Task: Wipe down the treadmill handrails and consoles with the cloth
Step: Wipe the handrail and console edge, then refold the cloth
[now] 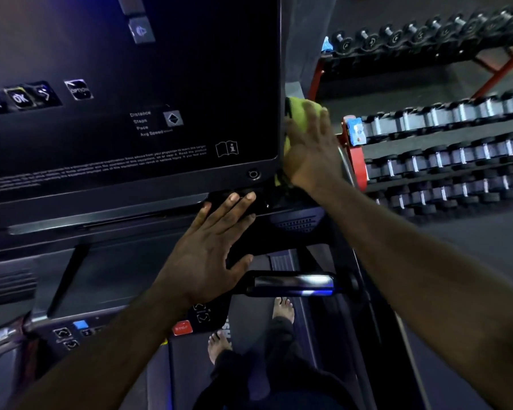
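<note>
Facing dark console (131,84), dumbbell racks (444,161) beside

cloth (301,109): bright yellow-green, plain
console (131,69): glossy black face, small white lettering and white icons, bluish sheen toward its upper left corner
OK button (20,97): black, white letters, yellow rim
stop button (182,328): red, pale lettering
square key (80,324): light blue
speaker grille (296,224): black, rows of fine dots
handrail (293,282): black, with a silver plate showing blue-white glare
dumbbells (439,161): black heads, silver-grey handles, in repeating rows
rack (353,155): red frame, blue tag at its left edge
trousers (279,350): black
floor (471,247): dark grey, plain
</note>
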Demonstrator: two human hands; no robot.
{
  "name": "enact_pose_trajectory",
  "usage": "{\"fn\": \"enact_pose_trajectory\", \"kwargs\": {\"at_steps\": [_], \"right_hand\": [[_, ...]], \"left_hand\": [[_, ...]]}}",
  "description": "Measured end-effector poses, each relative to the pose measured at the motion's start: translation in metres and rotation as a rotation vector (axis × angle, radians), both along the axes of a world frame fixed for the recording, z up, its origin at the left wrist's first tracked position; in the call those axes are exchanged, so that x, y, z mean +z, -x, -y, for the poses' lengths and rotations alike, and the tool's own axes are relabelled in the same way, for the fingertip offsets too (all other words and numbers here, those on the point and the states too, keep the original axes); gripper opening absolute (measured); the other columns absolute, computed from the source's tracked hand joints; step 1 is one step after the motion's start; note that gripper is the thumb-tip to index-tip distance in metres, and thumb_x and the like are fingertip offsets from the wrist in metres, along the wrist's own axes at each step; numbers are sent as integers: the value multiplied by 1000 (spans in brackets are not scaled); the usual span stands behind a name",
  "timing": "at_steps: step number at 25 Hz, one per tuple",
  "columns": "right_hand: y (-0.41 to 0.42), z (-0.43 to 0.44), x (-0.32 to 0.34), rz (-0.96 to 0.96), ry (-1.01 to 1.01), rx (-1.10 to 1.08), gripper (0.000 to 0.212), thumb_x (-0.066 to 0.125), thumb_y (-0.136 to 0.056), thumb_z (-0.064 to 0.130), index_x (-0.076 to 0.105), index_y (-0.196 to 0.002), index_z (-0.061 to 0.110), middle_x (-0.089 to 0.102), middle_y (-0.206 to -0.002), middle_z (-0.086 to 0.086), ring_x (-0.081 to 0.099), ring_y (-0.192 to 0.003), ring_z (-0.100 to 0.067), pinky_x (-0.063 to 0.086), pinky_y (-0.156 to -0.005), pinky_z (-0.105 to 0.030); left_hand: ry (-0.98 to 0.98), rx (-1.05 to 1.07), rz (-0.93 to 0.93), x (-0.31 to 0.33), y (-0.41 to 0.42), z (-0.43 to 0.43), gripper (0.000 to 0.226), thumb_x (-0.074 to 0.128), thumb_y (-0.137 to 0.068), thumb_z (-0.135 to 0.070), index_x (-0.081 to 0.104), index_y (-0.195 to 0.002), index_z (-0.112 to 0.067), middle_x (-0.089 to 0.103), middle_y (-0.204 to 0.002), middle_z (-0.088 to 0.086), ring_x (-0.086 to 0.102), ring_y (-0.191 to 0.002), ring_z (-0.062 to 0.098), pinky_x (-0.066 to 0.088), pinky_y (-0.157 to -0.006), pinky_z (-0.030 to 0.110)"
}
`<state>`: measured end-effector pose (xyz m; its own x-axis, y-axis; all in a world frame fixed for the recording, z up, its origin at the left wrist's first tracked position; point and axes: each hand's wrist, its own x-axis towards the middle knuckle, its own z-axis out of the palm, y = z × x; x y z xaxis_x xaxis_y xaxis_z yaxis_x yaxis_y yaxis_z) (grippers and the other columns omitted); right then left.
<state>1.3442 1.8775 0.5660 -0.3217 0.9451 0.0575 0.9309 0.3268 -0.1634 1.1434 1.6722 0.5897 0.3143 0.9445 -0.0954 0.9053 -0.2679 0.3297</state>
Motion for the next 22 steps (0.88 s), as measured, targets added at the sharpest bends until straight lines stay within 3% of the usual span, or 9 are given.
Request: {"fn": "enact_pose_trajectory", "kwargs": {"at_steps": [2,4,7,9,13,16,18,19,22], "right_hand": [[18,33,-3,-20,-9,70,86,58,-85,47,26,-164,35,7,-175,-9,6,-161,-40,21,-127,-56],[-1,84,2,-98,-18,101,64,47,-96,41,39,-160,33,14,-175,-5,12,-161,-39,24,-128,-53],[-64,133,12,-32,-49,272,60,57,-98,32,45,-156,40,20,-174,-1,17,-160,-34,34,-123,-49],[-81,113,17,-24,-33,245,62,59,-96,34,44,-156,44,20,-173,0,20,-159,-33,36,-119,-49],[-41,22,19,-104,45,37,47,59,-97,45,52,-144,44,27,-168,-6,34,-150,-35,32,-122,-48],[-48,-41,20,-388,241,-162,41,60,-97,44,64,-138,37,57,-143,-8,61,-122,-30,50,-98,-29],[-74,-43,18,-683,430,-354,30,65,-97,42,73,-125,32,72,-118,-1,68,-105,-20,51,-80,-14],[-88,-30,17,-841,515,-405,27,66,-95,43,75,-117,30,75,-111,1,70,-105,-20,52,-83,-15],[-132,38,-10,-953,626,-569,42,62,-85,50,76,-117,26,77,-117,-6,69,-118,-31,52,-103,-41]], "left_hand": [[-14,2,-7,1,0,1,73,43,-98,-58,40,-161,-21,-7,-176,-15,-8,-162,8,5,-132,46],[-17,-2,-12,2,-1,3,72,45,-98,-57,44,-158,-18,-5,-176,-12,-7,-162,10,7,-131,48],[-10,-15,-11,4,-2,2,72,49,-100,-56,39,-161,-19,-8,-176,-13,-9,-162,10,4,-131,47],[-13,-10,3,4,-2,3,71,55,-100,-52,39,-162,-20,-6,-176,-13,-7,-162,9,4,-131,47],[-10,-3,-1,1,-2,2,69,57,-102,-48,38,-162,-21,-5,-176,-14,-5,-162,9,-1,-132,42],[-30,7,-30,3,-3,3,69,50,-101,-51,38,-162,-21,-6,-176,-14,-6,-162,10,-7,-131,36],[-18,6,-38,4,-3,3,68,52,-102,-50,38,-162,-22,-8,-176,-15,-8,-162,8,-6,-131,37],[-12,9,-31,5,-3,3,68,55,-101,-49,38,-162,-22,-9,-175,-16,-9,-161,7,-4,-132,39],[16,2,2,5,-2,1,71,62,-99,-48,38,-162,-24,-11,-174,-19,-11,-161,6,-1,-131,44]]}}
